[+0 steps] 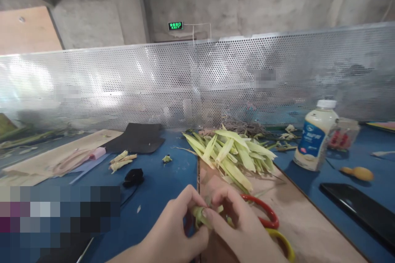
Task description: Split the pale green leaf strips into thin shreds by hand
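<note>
My left hand [182, 222] and my right hand [236, 224] meet low in the middle of the view, fingertips pinched together. Between them is a small folded piece of pale green husk [202, 217], partly hidden by the fingers. Just beyond lies a heap of long pale green corn husks [234, 152] on a brown board [308, 222]. Scissors with one red and one yellow handle loop [271, 213] rest on the board beside my right hand, their blades out of sight behind it.
To the right stand a white-capped bottle [314, 135], a clear box [344, 133], a small gourd [358, 173] and a black phone [361, 209]. On the left lie husk bundles [121, 161], a black object [133, 177] and black sheet [135, 137]. A perforated metal partition [138, 86] closes the back.
</note>
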{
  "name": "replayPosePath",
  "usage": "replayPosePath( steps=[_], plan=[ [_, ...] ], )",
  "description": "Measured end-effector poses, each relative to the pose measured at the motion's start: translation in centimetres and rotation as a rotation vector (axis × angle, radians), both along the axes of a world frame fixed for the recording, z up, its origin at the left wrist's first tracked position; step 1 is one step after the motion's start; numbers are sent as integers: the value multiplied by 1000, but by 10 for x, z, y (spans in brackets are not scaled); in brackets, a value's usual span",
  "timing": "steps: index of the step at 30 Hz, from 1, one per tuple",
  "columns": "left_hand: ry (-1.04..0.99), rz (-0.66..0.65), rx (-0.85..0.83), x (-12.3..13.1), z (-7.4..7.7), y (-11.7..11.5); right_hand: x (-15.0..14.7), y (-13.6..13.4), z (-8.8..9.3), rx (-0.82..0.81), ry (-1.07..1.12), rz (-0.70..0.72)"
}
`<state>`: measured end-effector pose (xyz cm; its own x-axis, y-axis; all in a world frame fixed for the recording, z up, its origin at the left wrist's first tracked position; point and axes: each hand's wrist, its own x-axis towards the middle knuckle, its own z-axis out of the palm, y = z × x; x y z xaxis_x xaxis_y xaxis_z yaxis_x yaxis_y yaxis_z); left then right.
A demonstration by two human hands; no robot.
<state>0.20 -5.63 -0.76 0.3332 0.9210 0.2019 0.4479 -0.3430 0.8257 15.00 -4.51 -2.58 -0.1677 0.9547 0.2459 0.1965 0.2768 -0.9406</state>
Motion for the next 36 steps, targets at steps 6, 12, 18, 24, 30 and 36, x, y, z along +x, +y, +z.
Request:
replayPosePath(
  steps=[6, 12, 18, 24, 30, 36],
  plan=[
    [-33, -133, -139, 1, 7, -2, 2, -7, 5, 13, -98, 21],
    [-188, -234, -244, 1, 14, -5, 2, -8, 8, 31, -111, -64],
    [-297, -293, -333, 3, 16, -4, 3, -6, 7, 44, -69, -111],
    [-315, -252, -340, 2, 11, 1, 3, 1, 4, -102, 119, -60],
    [-336, -181, -310, 2, 7, 4, 4, 10, -1, -269, 305, 69],
    [-411, -205, -342, 4, 3, 5, 7, 11, -3, -265, 276, -10]
  ],
)
